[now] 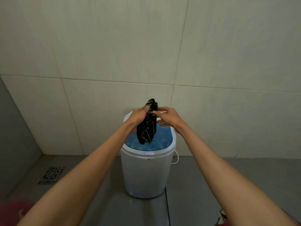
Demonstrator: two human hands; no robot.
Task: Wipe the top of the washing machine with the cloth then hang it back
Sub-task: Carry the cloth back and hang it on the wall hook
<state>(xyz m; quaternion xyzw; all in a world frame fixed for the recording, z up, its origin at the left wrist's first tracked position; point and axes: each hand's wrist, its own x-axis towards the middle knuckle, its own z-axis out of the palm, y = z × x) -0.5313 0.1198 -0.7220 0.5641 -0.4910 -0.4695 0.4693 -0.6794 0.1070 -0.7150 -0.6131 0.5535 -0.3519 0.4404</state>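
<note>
Cloth: dark cloth (147,126) with thin pale lines, bunched and held in the air over the back half of the washing machine's top; its lower end hangs just above the blue lid, and whether it touches cannot be told.
Left hand: left hand (138,115) is seen closed around the upper part of the cloth, fingers curled together over the fabric, with a tuft of cloth sticking up above them.
Right hand: right hand (169,117) is placed against the right side of the cloth, thumb and forefinger pinching its upper edge; the other fingers are loosely spread and point left beneath it.
Washing machine: small round white washing machine (145,173) is seen standing on the floor against the wall, directly below both hands.
Lid: translucent blue lid (162,141) is set into the machine's top and is shut.
Cable: thin white cable (176,158) is looped at the machine's right side, near the wall.
Floor: grey tiled floor (211,176) is shown around the machine.
Drain: metal patterned drain grate (51,174) is set into the floor well to the left of the machine, near the corner.
Wall: large pale tiles cover the wall (146,46) behind the machine.
Arms: both bare forearms are stretched forward from the lower corners.
</note>
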